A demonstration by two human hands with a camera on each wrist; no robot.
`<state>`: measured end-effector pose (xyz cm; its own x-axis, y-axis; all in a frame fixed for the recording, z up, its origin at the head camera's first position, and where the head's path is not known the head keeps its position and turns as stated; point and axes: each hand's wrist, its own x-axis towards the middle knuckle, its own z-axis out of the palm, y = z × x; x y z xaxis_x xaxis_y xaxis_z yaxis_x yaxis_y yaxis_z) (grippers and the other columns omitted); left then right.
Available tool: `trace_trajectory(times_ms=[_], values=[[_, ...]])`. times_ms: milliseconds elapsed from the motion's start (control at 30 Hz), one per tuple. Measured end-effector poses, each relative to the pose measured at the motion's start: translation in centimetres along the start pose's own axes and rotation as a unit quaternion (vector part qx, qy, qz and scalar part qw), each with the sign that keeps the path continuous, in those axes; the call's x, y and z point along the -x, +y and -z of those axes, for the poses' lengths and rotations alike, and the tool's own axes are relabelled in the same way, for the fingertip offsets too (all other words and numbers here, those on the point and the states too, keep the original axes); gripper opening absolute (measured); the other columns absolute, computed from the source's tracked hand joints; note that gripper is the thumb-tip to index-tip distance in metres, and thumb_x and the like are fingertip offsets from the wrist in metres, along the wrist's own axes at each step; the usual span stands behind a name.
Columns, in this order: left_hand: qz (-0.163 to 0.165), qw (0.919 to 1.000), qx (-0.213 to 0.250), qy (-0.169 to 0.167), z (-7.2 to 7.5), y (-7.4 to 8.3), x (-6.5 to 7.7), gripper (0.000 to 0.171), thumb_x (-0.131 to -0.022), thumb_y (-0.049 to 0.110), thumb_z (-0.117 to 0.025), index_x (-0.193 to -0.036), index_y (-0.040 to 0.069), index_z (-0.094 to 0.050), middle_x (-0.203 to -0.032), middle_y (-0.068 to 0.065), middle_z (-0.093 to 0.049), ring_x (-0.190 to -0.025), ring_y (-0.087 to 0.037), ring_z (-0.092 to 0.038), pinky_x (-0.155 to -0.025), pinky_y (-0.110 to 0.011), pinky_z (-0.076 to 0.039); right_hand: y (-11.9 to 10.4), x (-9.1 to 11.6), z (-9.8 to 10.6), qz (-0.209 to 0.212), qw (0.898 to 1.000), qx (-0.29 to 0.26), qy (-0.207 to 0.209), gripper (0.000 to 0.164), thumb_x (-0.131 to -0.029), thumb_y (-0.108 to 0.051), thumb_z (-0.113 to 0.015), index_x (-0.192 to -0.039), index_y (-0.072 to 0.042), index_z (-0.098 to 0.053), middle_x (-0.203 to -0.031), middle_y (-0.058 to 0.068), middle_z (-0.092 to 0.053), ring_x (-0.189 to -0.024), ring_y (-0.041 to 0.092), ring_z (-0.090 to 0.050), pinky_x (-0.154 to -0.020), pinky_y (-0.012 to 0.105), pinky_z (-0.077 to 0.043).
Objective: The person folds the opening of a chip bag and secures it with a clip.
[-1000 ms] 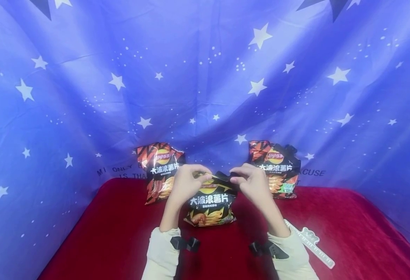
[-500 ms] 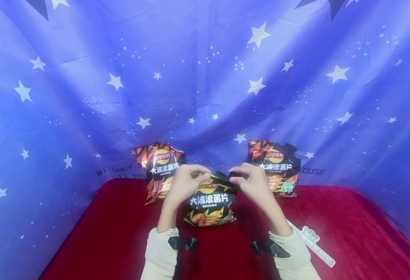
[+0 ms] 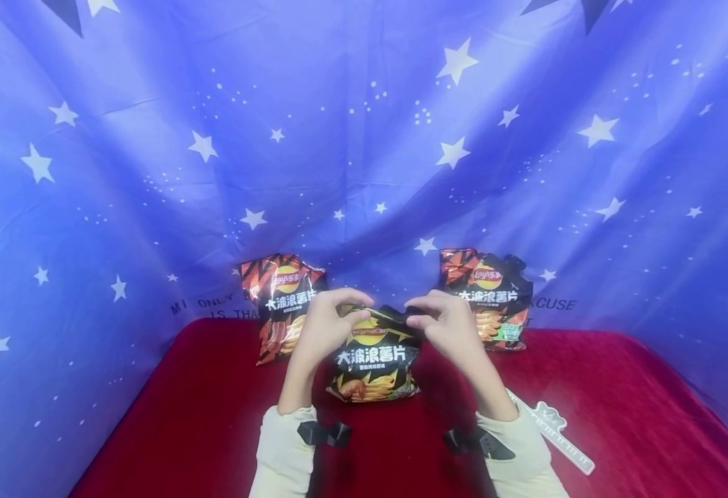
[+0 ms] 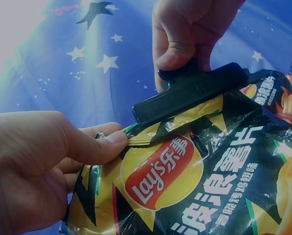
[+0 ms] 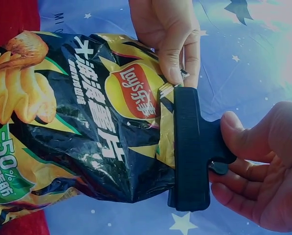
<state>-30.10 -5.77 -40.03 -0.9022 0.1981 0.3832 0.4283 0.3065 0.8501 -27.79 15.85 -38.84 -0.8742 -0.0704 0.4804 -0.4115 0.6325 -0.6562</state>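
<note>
A black and yellow Lay's chip bag (image 3: 372,377) stands upright on the red cloth, between my two hands. My left hand (image 3: 326,328) pinches the folded top edge near one corner, thumb in front and fingers behind, as the left wrist view shows. Across the rest of that fold lies a wide black bag clip (image 5: 189,147). My right hand (image 5: 268,161) holds the clip by its handles, with the thumb on one side and fingertips on the other. The clip's long bar sits along the fold, beside the left thumb.
Behind on the left stands a red and black chip bag (image 3: 285,318). A similar bag (image 3: 494,304) with a black clip (image 3: 509,266) at its top stands back right. A white clip-like strip (image 3: 559,436) with a cartoon-shaped handle lies by the right forearm. A starry blue curtain (image 3: 351,138) hangs behind.
The head view has shifted very slightly. Both hands keep nearly the same place at the top of the middle bag, and the other bags stand as before.
</note>
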Motion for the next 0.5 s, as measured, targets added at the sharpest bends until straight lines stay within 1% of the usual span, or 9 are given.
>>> trace_trajectory(times_ms=[167,233,333,500], values=[[-0.007,0.9999,-0.011,0.003,-0.03,0.05,0.05,0.021,-0.084,-0.001,-0.077,-0.099,0.013,-0.079,-0.1,-0.003,-0.079,-0.08,-0.013,-0.07,-0.063,-0.028,-0.058,-0.04,0.0,-0.17,0.005,1.0,-0.007,0.003,0.025,-0.077,0.003,-0.082,-0.1,-0.005,-0.081,-0.077,0.005,-0.068,-0.069,0.015,-0.052,-0.065,0.024,-0.043],[-0.015,0.9997,-0.019,0.003,-0.03,0.09,0.05,0.021,-0.084,-0.001,-0.078,-0.099,0.014,-0.079,-0.1,-0.002,-0.079,-0.084,-0.013,-0.071,-0.07,-0.028,-0.059,-0.04,0.01,-0.24,0.005,1.0,-0.01,0.003,0.025,-0.077,0.003,-0.082,-0.1,-0.006,-0.081,-0.077,0.005,-0.069,-0.069,0.015,-0.053,-0.065,0.023,-0.043],[-0.023,0.9994,-0.025,0.001,-0.03,0.22,0.05,0.021,-0.083,-0.001,-0.078,-0.099,0.013,-0.079,-0.099,-0.001,-0.079,-0.087,-0.013,-0.071,-0.074,-0.027,-0.058,-0.09,0.02,-0.3,0.001,1.0,-0.012,0.001,0.025,-0.077,0.002,-0.082,-0.1,-0.007,-0.081,-0.078,0.004,-0.069,-0.069,0.015,-0.053,-0.065,0.024,-0.042],[-0.028,0.9993,-0.026,-0.001,-0.01,0.28,0.09,0.021,-0.083,-0.002,-0.078,-0.099,0.01,-0.079,-0.099,-0.001,-0.079,-0.087,-0.015,-0.069,-0.068,-0.026,-0.057,-0.17,0.06,-0.43,0.004,1.0,-0.013,0.0,0.024,-0.077,0.002,-0.082,-0.1,-0.007,-0.081,-0.079,0.004,-0.07,-0.07,0.014,-0.055,-0.067,0.024,-0.041]])
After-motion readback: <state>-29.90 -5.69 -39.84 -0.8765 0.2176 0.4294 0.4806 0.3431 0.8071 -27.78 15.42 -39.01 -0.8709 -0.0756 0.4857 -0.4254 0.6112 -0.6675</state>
